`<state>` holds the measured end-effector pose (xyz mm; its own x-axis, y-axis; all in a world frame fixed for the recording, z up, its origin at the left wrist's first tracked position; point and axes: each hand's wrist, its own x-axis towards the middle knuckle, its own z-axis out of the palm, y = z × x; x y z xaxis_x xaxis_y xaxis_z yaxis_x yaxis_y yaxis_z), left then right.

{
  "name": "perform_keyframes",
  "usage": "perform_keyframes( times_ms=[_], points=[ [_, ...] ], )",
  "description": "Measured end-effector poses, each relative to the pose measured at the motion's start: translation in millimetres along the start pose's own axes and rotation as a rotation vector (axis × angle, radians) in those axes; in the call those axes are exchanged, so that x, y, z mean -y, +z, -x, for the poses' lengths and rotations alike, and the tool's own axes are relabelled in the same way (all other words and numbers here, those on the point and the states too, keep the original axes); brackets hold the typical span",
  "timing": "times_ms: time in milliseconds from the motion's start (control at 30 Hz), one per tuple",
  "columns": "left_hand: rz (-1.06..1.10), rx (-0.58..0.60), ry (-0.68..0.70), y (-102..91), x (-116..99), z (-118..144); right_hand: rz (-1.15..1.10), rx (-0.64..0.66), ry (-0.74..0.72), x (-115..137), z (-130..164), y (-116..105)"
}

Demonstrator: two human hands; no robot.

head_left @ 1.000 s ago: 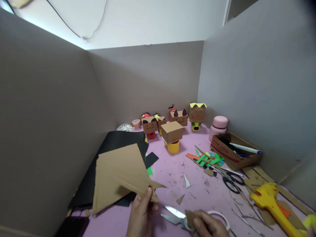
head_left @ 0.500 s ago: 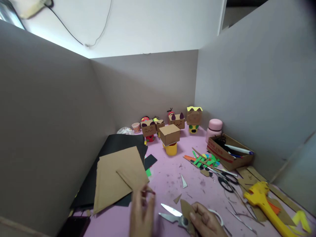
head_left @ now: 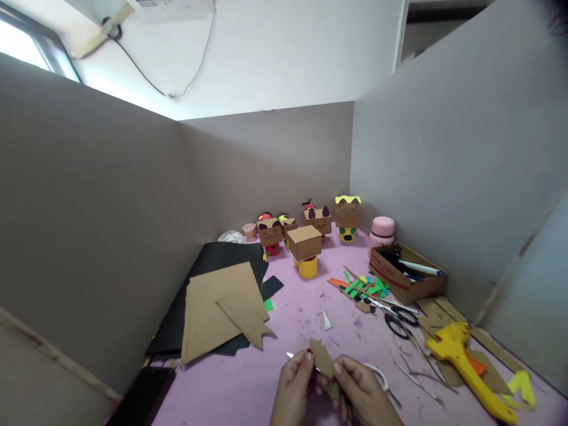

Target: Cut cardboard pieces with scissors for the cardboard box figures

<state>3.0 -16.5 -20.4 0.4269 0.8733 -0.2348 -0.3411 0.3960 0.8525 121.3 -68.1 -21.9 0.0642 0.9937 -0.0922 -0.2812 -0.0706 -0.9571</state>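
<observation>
My left hand (head_left: 293,387) and my right hand (head_left: 361,390) meet low in the middle, both pinching a small brown cardboard cutout (head_left: 321,358) that stands up between the fingertips. The scissors (head_left: 380,378) are under my right hand, with a blade tip showing left of the cutout and a white handle loop to the right; I cannot tell whether the hand still grips them. The large brown cardboard sheet (head_left: 217,307) lies flat on black paper (head_left: 213,266), left of my hands and apart from them.
Several cardboard box figures (head_left: 306,239) on coloured cups stand at the back. A pink jar (head_left: 381,229), a cardboard tray of pens (head_left: 406,272), coloured paper strips (head_left: 366,287), black scissors (head_left: 399,322) and a yellow glue gun (head_left: 465,361) lie right. Grey partitions enclose the pink table (head_left: 231,390).
My left hand let go of the large cardboard sheet, which now lies flat, and moved right to the small cutout. My right hand raised the cutout. The view tilted up.
</observation>
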Motion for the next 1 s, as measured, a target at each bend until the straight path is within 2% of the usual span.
perform_keyframes(
  times_ms=[133, 300, 433, 533, 667, 867, 933, 1000],
  points=[
    [0.15, 0.014, -0.023, 12.2, 1.2, -2.3, -0.063, -0.002, 0.036, -3.0, -3.8, -0.7],
    [0.094, -0.054, 0.03, 22.9, -5.8, -8.6, -0.052, 0.031, 0.103, -7.6, -7.6, -2.4],
    [0.001, -0.1, 0.099, 17.3, -5.6, -11.5, 0.014, -0.011, 0.02, -0.4, -5.9, -6.1],
    [-0.089, -0.076, 0.108, 10.5, 0.7, -13.6, 0.06, 0.0, -0.024, 5.7, -4.8, -8.7],
    [-0.043, -0.021, 0.068, 4.4, 8.6, -16.9, 0.028, 0.032, 0.042, 3.1, -8.5, -10.1],
    [0.191, 0.027, -0.044, 2.3, 11.6, -15.3, -0.056, 0.078, 0.177, -9.7, -12.9, -8.9],
    [0.202, 0.031, -0.033, 3.0, 12.1, -13.9, -0.038, 0.058, 0.173, -11.4, -11.3, -10.3],
    [0.13, 0.018, 0.034, 4.0, 12.3, -12.4, 0.009, 0.003, 0.139, -11.4, -8.7, -12.9]
  ],
)
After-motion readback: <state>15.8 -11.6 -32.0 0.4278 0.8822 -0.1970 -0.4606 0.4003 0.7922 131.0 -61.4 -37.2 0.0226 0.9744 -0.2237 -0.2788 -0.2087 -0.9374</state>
